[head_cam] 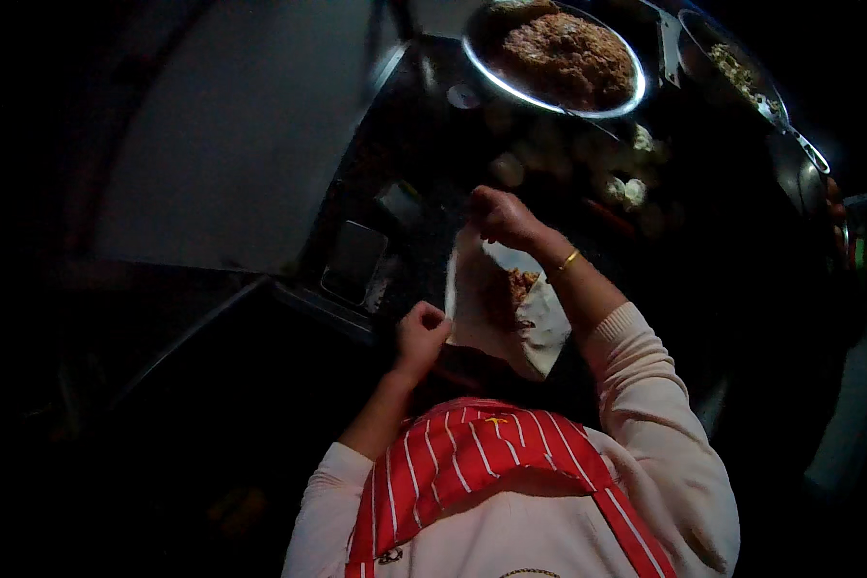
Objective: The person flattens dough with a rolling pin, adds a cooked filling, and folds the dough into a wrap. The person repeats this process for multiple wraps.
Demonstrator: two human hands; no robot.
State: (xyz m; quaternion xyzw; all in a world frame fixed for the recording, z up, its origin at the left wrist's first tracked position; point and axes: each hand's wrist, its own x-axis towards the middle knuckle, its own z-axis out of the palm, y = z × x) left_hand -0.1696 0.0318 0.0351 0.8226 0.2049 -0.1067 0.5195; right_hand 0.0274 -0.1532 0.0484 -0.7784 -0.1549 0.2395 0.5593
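On the dark worktop before me lies a thin pale sheet (469,307), apparently dough, with its right side folded inward. Crumbly brown filling (522,285), like minced meat, shows beside the folded flap. My left hand (423,336) is curled at the sheet's near left corner and seems to pinch its edge. Reaching over the far end, my right hand (506,217) has its fingers closed on the far left corner. The right wrist and forearm hide part of the sheet's far right side.
A large metal bowl (520,92) of brown minced mixture stands at the back. Right of it is another vessel (737,68) with pale chopped food and a metal utensil (809,148). Several pale round pieces (625,191) lie beyond my right hand. A dark rounded rectangular device (354,261) lies left.
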